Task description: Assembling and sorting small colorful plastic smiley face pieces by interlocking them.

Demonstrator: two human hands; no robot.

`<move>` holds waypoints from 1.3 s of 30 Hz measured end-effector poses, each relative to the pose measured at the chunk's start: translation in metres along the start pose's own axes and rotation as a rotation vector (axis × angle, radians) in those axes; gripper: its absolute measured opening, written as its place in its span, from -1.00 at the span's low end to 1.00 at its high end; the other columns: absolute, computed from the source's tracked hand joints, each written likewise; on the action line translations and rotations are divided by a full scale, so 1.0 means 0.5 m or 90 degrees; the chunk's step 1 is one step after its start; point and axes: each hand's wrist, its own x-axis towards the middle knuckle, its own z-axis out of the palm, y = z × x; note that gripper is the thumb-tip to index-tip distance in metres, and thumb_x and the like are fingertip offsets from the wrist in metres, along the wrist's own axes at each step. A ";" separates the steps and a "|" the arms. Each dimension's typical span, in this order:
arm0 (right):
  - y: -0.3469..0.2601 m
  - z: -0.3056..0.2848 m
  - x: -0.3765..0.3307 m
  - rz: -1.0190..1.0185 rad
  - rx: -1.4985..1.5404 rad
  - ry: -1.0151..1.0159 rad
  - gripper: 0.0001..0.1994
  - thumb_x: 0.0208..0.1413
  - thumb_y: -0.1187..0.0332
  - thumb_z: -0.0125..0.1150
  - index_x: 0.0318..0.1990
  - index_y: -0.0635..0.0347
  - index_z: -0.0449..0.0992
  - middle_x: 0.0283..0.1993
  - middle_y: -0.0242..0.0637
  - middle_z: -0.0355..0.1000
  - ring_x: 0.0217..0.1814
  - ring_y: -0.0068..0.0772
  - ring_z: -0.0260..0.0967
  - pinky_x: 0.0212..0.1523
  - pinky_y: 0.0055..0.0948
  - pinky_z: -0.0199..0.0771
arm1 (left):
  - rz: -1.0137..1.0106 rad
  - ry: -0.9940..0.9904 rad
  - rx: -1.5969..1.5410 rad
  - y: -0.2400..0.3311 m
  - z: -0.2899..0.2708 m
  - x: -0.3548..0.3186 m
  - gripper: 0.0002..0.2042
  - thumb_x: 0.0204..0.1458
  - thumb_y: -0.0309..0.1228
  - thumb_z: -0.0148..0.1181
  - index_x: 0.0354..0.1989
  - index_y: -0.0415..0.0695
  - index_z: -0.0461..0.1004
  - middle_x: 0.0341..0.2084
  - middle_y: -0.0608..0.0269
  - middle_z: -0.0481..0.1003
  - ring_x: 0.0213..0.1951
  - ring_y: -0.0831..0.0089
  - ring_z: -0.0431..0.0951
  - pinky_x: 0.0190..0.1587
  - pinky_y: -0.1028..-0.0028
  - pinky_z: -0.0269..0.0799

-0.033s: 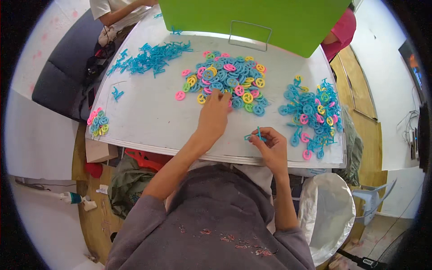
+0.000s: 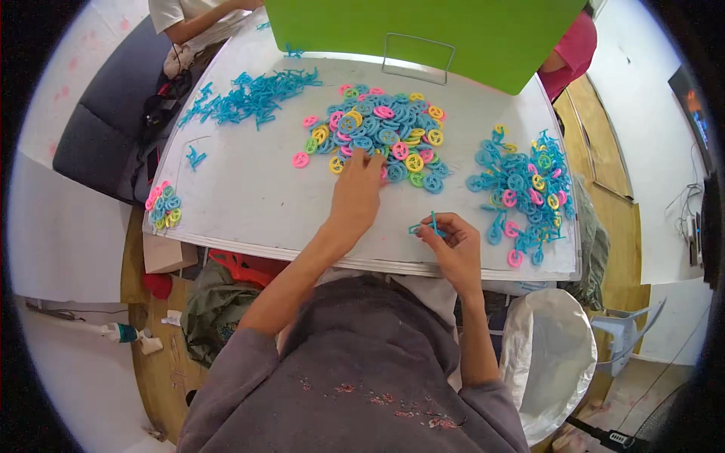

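Head view: white table [image 2: 249, 204]; left hand [image 2: 355, 192] fingers loose on ring pile [image 2: 381, 136]; right hand [image 2: 453, 245] pinching blue stick [image 2: 433, 221].

Four heaps of plastic pieces [image 2: 381, 136], one green board [image 2: 423, 30].

Head fisheye, looking steeply down, table [image 2: 249, 204] near.

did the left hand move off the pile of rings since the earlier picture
No. The left hand rests at the near edge of the ring pile, the same spot against the green board as before.
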 end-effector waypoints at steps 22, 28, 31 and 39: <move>0.014 0.037 0.004 -0.074 0.001 0.034 -0.86 0.02 0.58 0.27 -0.26 0.31 0.45 -0.24 -0.27 0.50 -0.15 -0.52 0.42 -0.07 -0.51 0.42 | -0.226 -0.069 -0.633 0.081 -0.046 -0.107 -0.86 0.12 -0.56 0.10 -0.17 -0.30 0.49 -0.24 0.18 0.49 -0.25 0.46 0.54 -0.18 0.48 0.52; 0.001 0.033 0.003 -0.097 -0.089 0.011 -0.87 0.02 0.55 0.27 -0.29 0.31 0.45 -0.27 -0.25 0.50 -0.17 -0.51 0.42 -0.08 -0.48 0.39 | -0.282 -0.173 -0.678 0.074 -0.054 -0.092 -0.89 0.11 -0.56 0.10 -0.22 -0.31 0.48 -0.28 0.21 0.51 -0.28 0.49 0.54 -0.15 0.48 0.52; -0.009 0.035 0.001 -0.104 -0.134 -0.002 -0.87 0.02 0.53 0.27 -0.29 0.30 0.45 -0.30 -0.26 0.50 -0.19 -0.50 0.41 -0.09 -0.47 0.38 | -0.352 -0.192 -0.768 0.062 -0.052 -0.089 -0.90 0.11 -0.56 0.11 -0.25 -0.31 0.49 -0.29 0.22 0.50 -0.30 0.50 0.53 -0.17 0.49 0.51; 0.000 0.041 0.001 -0.059 -0.091 0.006 -0.86 0.03 0.52 0.27 -0.26 0.31 0.45 -0.32 -0.26 0.51 -0.25 -0.55 0.41 -0.19 -0.53 0.38 | -0.257 -0.084 -0.592 0.079 -0.034 -0.100 -0.91 0.09 -0.60 0.09 -0.25 -0.31 0.47 -0.32 0.18 0.51 -0.32 0.51 0.52 -0.21 0.53 0.47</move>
